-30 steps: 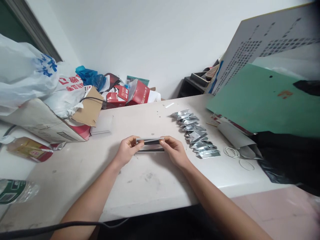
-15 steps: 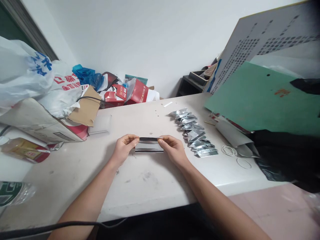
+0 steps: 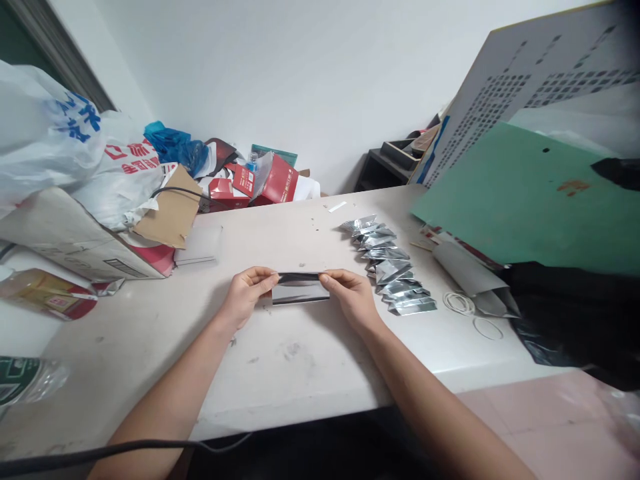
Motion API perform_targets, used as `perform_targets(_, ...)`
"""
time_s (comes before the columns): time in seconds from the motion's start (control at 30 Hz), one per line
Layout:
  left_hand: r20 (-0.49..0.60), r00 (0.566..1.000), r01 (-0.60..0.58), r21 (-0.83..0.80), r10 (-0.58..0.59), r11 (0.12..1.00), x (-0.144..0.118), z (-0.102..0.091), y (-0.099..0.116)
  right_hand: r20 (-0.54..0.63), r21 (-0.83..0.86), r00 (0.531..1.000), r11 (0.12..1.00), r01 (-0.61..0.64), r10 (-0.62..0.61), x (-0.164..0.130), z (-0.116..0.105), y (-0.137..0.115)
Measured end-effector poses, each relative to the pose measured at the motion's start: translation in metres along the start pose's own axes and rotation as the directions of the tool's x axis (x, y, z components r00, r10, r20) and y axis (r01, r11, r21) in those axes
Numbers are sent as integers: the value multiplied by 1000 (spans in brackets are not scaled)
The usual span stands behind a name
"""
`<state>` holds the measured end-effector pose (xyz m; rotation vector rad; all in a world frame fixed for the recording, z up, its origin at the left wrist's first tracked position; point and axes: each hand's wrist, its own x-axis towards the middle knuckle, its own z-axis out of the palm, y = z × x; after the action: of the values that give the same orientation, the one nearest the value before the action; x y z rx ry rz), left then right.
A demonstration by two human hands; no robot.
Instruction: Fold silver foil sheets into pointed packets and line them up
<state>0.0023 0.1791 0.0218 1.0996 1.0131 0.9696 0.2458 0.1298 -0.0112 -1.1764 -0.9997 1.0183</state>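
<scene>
We count two hands at work on one silvery folded sheet, which is at the middle of the white table, near its front edge. The left hand pinches the sheet's left end between thumb and fingers, and the right hand pinches the right end the same way; we cannot tell whether its lower edge touches the tabletop. Just beside the right hand runs one row of folded silver foil pieces (they overlap too closely for us to give a sure number). Beyond that row we find one white paper strip, and to its right one coil of white cord. At the left we count two bottles, one with amber contents and one with a green label.

Against the frame of a second ago, the pale strip along the sheet's top has gone from view; we now see a dark band there, with more grey face below. The foil row has stayed as it was.
</scene>
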Motion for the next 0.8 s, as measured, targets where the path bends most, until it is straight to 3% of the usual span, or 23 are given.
perform_targets(0.8, -40, 999, 31, -5, -31, 1000, -2, 4, 4, -53, -30, 997, 998, -58, 56, 1, -1, -1)
